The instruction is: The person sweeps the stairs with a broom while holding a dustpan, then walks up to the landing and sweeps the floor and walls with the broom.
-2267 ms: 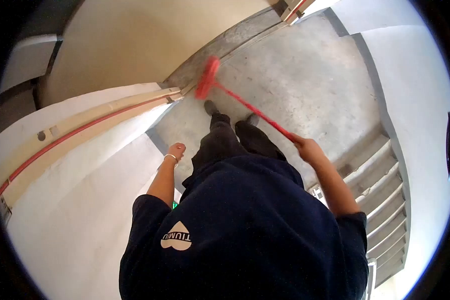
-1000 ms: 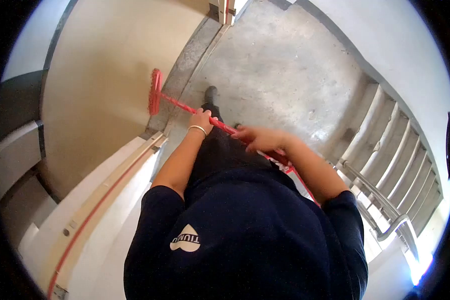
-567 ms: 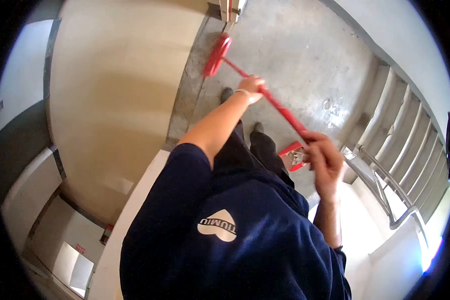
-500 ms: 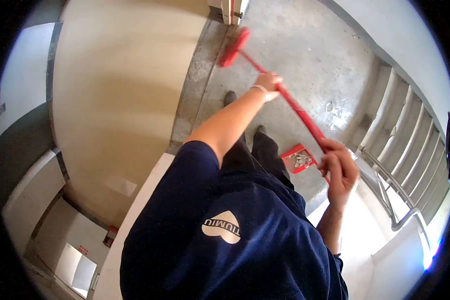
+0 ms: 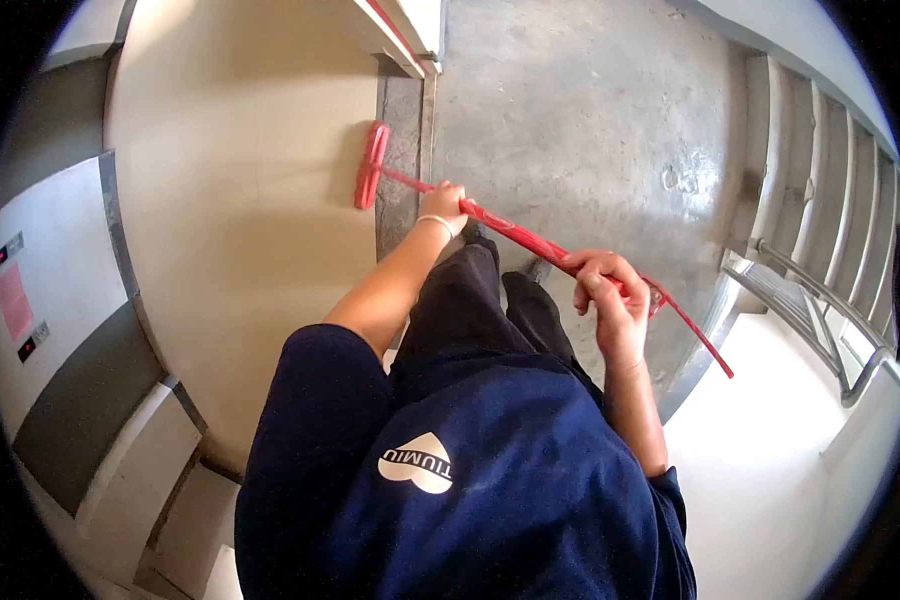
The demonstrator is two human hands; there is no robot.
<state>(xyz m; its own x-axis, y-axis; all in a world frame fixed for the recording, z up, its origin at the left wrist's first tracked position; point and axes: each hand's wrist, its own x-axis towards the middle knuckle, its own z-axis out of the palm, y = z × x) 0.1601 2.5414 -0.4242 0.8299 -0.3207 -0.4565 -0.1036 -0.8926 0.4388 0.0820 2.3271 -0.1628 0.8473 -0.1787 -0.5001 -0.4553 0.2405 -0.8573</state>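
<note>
A red long-handled broom [image 5: 515, 232] slants across the view in front of me. Its broom head [image 5: 372, 165] is at the left, over the edge of the cream-coloured floor beside the grey doorway strip. My left hand [image 5: 445, 205], with a pale band at the wrist, is wrapped round the lower handle. Farther up, my right hand [image 5: 610, 295] closes round the handle, thumb uppermost. Just past it, a bit of red dustpan [image 5: 658, 298] shows, mostly hidden behind the hand. A thin red rod [image 5: 705, 345] sticks out to the lower right; I cannot tell whether it belongs to broom or dustpan.
Grey concrete floor [image 5: 580, 110] lies ahead, with a door frame [image 5: 410, 35] at the top. Stairs [image 5: 820, 170] and a metal handrail [image 5: 820, 290] are on the right. Cream floor [image 5: 240, 200] stretches left toward a wall with lift panels [image 5: 15, 300].
The broom head has swung left and down, from the concrete to the cream floor's edge. Both hands moved left with the handle. The dustpan with its debris is now mostly hidden.
</note>
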